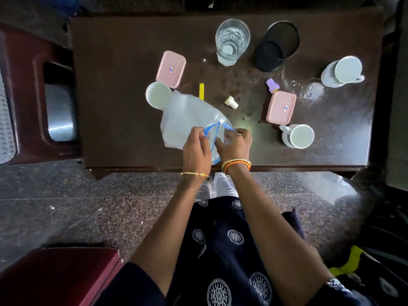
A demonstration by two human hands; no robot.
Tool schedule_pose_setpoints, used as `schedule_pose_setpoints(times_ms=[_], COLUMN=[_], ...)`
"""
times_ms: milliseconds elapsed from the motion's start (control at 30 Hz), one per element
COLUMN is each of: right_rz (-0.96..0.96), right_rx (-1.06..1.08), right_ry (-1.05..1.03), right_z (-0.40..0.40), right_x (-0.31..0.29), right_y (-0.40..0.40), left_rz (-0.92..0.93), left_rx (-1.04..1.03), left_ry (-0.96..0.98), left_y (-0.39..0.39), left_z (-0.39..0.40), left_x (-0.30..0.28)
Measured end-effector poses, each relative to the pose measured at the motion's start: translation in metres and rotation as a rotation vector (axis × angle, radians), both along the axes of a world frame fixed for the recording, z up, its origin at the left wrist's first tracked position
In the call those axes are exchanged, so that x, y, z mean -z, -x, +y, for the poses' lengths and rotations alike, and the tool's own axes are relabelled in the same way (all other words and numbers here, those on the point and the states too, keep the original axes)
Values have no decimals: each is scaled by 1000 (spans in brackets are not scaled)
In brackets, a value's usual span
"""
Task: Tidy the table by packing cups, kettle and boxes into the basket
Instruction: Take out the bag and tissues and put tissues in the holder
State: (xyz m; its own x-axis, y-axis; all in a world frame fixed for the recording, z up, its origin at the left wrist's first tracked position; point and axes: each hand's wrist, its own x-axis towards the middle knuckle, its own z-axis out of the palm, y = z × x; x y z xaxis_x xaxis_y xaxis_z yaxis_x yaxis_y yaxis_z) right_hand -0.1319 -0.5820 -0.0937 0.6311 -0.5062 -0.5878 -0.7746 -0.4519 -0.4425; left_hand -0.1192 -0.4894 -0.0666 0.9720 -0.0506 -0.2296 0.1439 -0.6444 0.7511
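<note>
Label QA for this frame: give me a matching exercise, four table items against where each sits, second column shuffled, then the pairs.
Items
1. clear faceted drinking glass
2. black mesh pen holder
3. clear zip bag with blue seal
4. small cream cap

Places
A. mid-table, between the two pink boxes
B. far edge, left of the mesh holder
C. near edge, in both hands' grip
D. far edge, right of the glass

Pairs: 1-B, 2-D, 3-C, 4-A

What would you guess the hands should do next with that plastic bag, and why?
Probably pull the bag's mouth wider. Both hands, left and right, pinch the blue zip edge of the clear bag, which lies flat on the table. The pink boxes and cups are not yet packed, so an open bag seems needed first.
</note>
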Motion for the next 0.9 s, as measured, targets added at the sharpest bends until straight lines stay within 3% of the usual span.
schedule_pose_setpoints(times_ms=[100,333,467,500,567,633,733,900], right_rz=[49,-63,-92,-112,-127,-102,-71,-147], right_rx=[85,219,236,253,255,228,235,337], right_ry=[-44,-36,-5,5,0,-35,-123,-334], right_z=[0,-14,-23,-26,-32,-39,-49,-63], right_x=[26,41,33,31,29,31,35,34], right_y=[-4,-6,1,4,9,15,25,30], left_rz=[27,119,-129,-100,141,337,377,411], left_rx=[6,57,-146,-217,-307,-288,-212,-455], left_ry=[50,147,-136,-205,-230,-212,-168,-95], left_y=[5,-2,-11,-13,-17,-19,-22,-31], left_z=[-3,4,27,33,41,45,46,41], left_x=[20,34,36,41,50,63,76,84])
